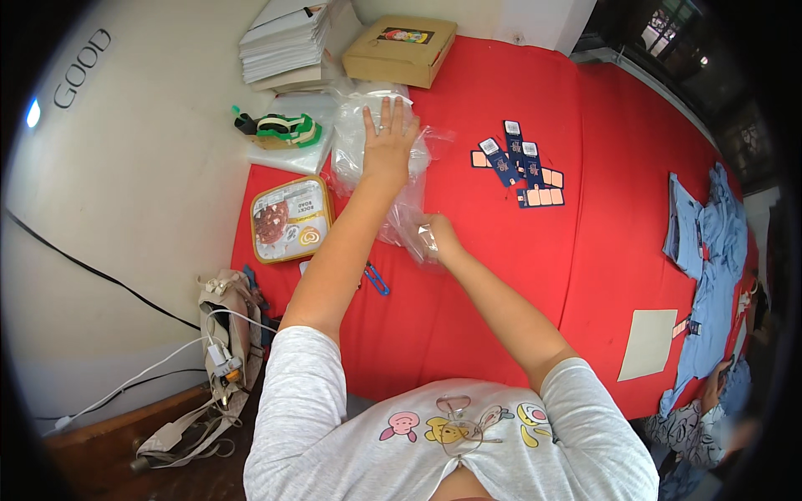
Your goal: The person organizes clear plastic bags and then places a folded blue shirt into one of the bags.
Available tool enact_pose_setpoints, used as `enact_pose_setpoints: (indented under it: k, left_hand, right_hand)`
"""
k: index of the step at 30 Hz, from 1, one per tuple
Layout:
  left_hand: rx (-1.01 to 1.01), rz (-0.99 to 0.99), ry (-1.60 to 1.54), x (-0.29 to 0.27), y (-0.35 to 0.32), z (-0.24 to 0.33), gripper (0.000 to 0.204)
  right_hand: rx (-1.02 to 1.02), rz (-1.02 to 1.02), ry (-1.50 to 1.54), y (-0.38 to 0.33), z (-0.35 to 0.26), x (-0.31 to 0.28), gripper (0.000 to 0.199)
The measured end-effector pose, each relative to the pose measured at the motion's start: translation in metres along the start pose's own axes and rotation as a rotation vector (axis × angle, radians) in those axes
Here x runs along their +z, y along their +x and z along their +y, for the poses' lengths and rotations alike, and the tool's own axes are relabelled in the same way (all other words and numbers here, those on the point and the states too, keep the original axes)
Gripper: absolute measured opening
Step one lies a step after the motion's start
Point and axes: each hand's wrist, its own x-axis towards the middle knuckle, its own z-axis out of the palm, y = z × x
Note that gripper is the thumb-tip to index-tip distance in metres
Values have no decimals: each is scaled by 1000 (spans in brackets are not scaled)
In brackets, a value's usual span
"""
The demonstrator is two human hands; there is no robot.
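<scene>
My left hand [388,150] lies with its fingers spread flat on a pile of clear plastic bags [347,149] at the far side of the red table. Nearer to me, my right hand [439,240] is closed around the edge of a clear plastic bag [408,209], which stretches crumpled from under the left hand. A blue cutter knife [378,280] rests below the bag. Left of my forearm sits a rectangular tub [290,219] with a gold rim and a printed lid.
Behind the bags stand a paper stack [284,46] and a brown cardboard box [398,50]. A green tape dispenser [288,130] is at the left. Several dark blue tags [516,159] lie right of centre. Blue garments [714,242] and a person's hand [714,386] are at the far right.
</scene>
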Motion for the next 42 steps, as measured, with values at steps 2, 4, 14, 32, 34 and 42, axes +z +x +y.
enact_pose_setpoints:
  k: [2, 4, 14, 32, 34, 42]
  left_hand:
    - [-62, -129, -5, -5, -3, 1, 79]
    - [-127, -205, 34, -6, -18, -8, 74]
    - [-363, -167, -135, -3, 25, 7, 89]
    - [-314, -597, -663, -22, 25, -27, 116]
    - [-185, -533, -385, -46, 23, 15, 113]
    - [-178, -551, -70, -20, 10, 46, 129]
  right_hand:
    - [-61, -90, -233, -21, 10, 9, 25]
    - [-113, -15, -630, -75, -19, 49, 31]
    - [207, 155, -119, -189, -58, 13, 27]
    - [116, -62, -301, -271, -51, 15, 23]
    - [38, -81, -396, -270, -32, 18, 20]
    - [-146, 2, -1123, -290, -43, 17, 11]
